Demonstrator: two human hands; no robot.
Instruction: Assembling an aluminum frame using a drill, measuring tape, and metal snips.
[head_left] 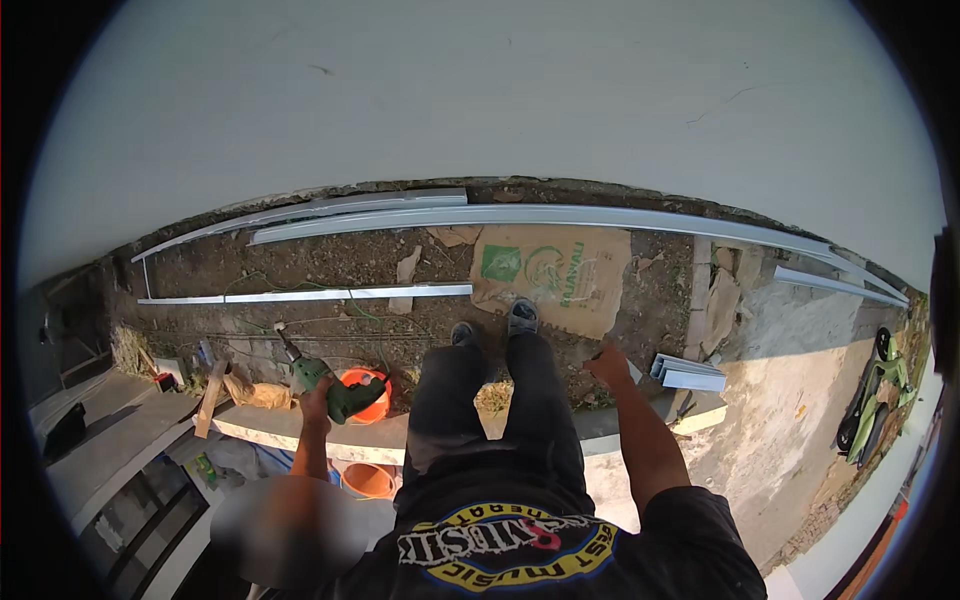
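My left hand (316,402) is wrapped round the grip of a green power drill (346,400), its chuck tilted toward the far left. Beneath the drill stands an orange bucket (370,385). My right hand (606,368) hangs out to the right with its fingers curled closed; whatever it holds, if anything, is too small to make out. To the right of that hand lies a short stack of silvery metal channel pieces (688,372). Ahead of my feet, long metal channels (580,215) run along the wall base, and a thinner metal strip (330,294) lies nearer at left.
A flattened brown paper sack (555,280) with green print lies before my feet. A green cord (368,320) crosses the dirt on the left. Behind it is a concrete ledge (270,425), with a second orange bucket (368,480) below. Green-and-black gear (875,395) lies far right.
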